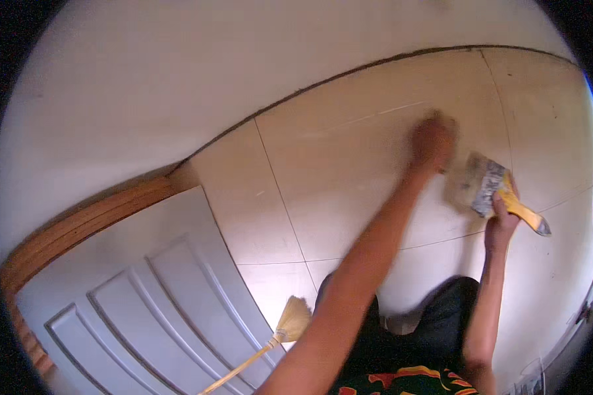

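Observation:
My right hand [503,214] is closed around the yellow handle of a wide flat paint brush [491,187]. Grey and white stains cover the brush's metal band, and its pale bristles point left, toward my other hand. Just left of the bristles, my left hand [433,141] reaches out low over the pale floor tiles [349,178]. Motion blurs it, so its fingers and anything in them cannot be made out.
A grey-white panelled door [132,289] stands at the lower left beside a wooden door frame [92,224]. A straw broom [293,320] lies across the door's edge in view. The pale wall [211,79] meets the tiles along a dark line. My dark-trousered legs [415,336] are bent below.

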### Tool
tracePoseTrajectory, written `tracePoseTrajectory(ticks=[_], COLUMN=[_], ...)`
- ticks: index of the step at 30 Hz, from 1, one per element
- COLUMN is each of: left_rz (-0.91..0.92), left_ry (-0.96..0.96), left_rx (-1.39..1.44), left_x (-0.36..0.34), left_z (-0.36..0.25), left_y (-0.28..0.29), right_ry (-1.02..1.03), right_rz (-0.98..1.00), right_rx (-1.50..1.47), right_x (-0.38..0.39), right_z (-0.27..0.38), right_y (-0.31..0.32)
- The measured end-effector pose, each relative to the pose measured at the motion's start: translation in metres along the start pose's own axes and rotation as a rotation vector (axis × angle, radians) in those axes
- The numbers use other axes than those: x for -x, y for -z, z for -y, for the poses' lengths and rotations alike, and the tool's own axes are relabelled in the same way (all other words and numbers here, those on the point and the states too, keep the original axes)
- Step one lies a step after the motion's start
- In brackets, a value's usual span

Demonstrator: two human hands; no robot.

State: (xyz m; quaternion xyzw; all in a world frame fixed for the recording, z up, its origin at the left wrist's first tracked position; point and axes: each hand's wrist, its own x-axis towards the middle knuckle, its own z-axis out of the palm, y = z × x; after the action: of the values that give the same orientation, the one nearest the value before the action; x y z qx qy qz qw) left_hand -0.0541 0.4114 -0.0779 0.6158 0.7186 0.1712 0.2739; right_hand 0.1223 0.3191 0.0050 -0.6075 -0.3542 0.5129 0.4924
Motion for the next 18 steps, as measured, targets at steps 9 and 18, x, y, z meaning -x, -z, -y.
tracePoseTrajectory(ticks=[9,18], left_rz=[-0.157,-0.015], left_ry=[0.388,-0.044], left_rx=[0.243,0.059], left_x=[0.065,-0.051], left_z=[0.158,0.051], left_y=[0.140,-0.043], right_ry=[0.085,0.074], right_rz=[-0.081,-0.136], right_rx=[-0.134,-0.091], right_x=[-0.011,-0.007], right_z=[0.000,-0.023], right_y=[0.022,-0.015])
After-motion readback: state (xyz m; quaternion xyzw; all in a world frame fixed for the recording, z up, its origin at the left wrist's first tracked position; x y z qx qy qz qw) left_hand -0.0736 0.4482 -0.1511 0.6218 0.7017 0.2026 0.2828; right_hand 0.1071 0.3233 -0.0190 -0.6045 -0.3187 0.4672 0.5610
